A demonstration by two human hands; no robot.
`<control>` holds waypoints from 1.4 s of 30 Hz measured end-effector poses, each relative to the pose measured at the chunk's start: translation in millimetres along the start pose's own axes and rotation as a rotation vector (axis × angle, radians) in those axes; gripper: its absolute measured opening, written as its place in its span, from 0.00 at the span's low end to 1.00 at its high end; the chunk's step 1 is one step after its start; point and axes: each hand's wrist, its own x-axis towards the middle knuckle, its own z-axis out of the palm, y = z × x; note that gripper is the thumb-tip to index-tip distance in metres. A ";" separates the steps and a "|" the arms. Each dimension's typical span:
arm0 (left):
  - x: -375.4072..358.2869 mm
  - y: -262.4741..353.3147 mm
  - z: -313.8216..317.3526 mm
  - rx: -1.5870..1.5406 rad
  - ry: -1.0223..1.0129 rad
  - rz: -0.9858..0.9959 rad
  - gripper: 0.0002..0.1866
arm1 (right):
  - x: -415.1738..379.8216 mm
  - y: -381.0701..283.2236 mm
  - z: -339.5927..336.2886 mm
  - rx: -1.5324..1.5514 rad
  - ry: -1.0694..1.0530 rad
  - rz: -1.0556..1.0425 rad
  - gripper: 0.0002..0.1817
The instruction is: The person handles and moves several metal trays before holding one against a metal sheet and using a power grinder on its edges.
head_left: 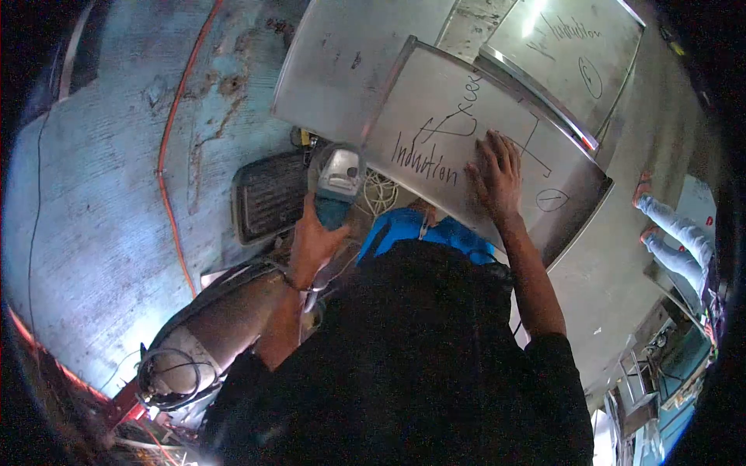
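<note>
My left hand (315, 239) is wrapped round the teal body of an angle grinder (339, 172), whose grey metal head points away from me. The grinder is beside the left edge of a metal panel (420, 101) marked with handwriting that includes "Induction" and a circled 1. On that panel my right hand (499, 172) lies with its fingers stretched out, just right of the writing.
A plain metal sheet (350, 62) and another marked panel (563, 46) are beyond. A gas cylinder (217, 330) lies at lower left, near a dark ridged mat (272, 194). Coiled pale cable (378, 193) sits below the panel. An orange hose (165, 140) runs along the blue wall. Another person's legs (676, 233) show at right.
</note>
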 end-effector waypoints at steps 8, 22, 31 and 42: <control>10.3 25.0 -0.8 0.016 0.080 0.128 0.41 | -1.2 4.8 4.0 0.016 -0.002 0.028 0.28; 68.4 106.0 -4.6 0.015 0.091 0.375 0.35 | -4.6 8.7 0.6 0.072 -0.076 0.068 0.29; 112.1 159.2 -10.0 0.136 0.111 0.435 0.36 | -4.9 9.3 1.8 0.040 -0.032 0.022 0.27; 114.2 162.2 -17.1 0.134 0.051 0.416 0.39 | -3.8 10.0 2.7 0.063 -0.066 0.049 0.27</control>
